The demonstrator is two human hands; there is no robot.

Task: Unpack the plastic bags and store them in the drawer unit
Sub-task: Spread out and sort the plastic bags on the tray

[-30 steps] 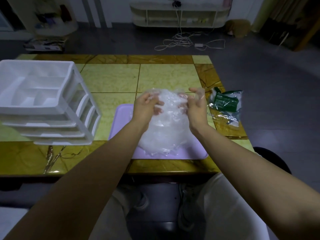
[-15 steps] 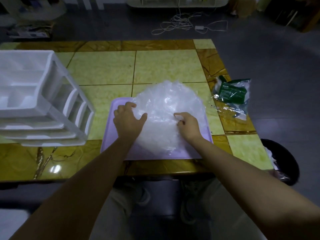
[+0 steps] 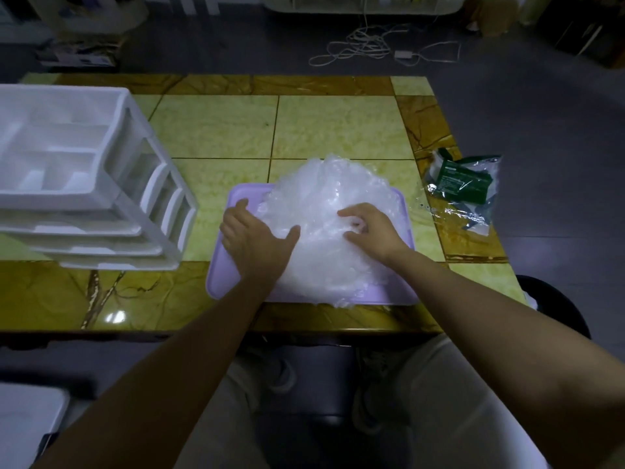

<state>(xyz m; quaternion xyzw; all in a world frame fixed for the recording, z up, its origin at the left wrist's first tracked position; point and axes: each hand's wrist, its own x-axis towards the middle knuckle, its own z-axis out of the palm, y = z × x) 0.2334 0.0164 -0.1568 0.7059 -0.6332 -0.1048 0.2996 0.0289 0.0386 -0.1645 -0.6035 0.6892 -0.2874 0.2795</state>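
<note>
Presses left hand (image 3: 257, 238) flat on left flank of bags (image 3: 324, 194) at frame centre: fingers straight, thumb spread, nothing gripped. Pinches film near top of heap with right hand (image 3: 375, 231), fingers curled. Finds bags heaped on purple tray (image 3: 223, 279), spilling past its far edge; tray at near edge of table (image 3: 216, 130). Notes dark bin (image 3: 554, 309) at lower right, beside table. Notes drawer unit (image 3: 84, 184) at left of frame, on table, apart from tray. Notes green packet (image 3: 463, 184) at right, overhanging table edge. Sees cable (image 3: 365, 45) on floor, top of frame.
</note>
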